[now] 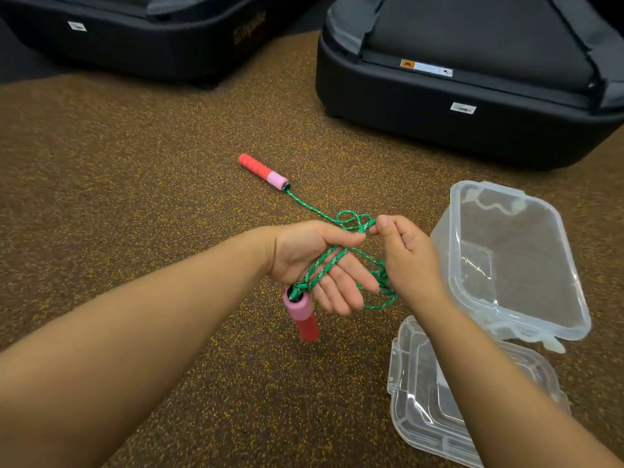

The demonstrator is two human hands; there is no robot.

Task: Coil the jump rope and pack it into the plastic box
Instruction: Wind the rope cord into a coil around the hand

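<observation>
Two turns of rope point(324, 270) cross my left hand point(315, 265), which lies flat with fingers straight, palm up; one handle point(301, 314) hangs below it. My right hand point(401, 255) pinches the rope near the left thumb, with small loops just beyond. From there the free rope runs away and to the left, straight to the far handle point(263, 172) lying on the floor point(135, 197). Its long axis points toward my hands, and both hands are about equally near. I judge the next wrap must draw it in. The box point(574, 298) stands open right of my right hand, its lid point(422, 417) nearer me. Brown speckled floor; two black machines point(439, 123) behind.
</observation>
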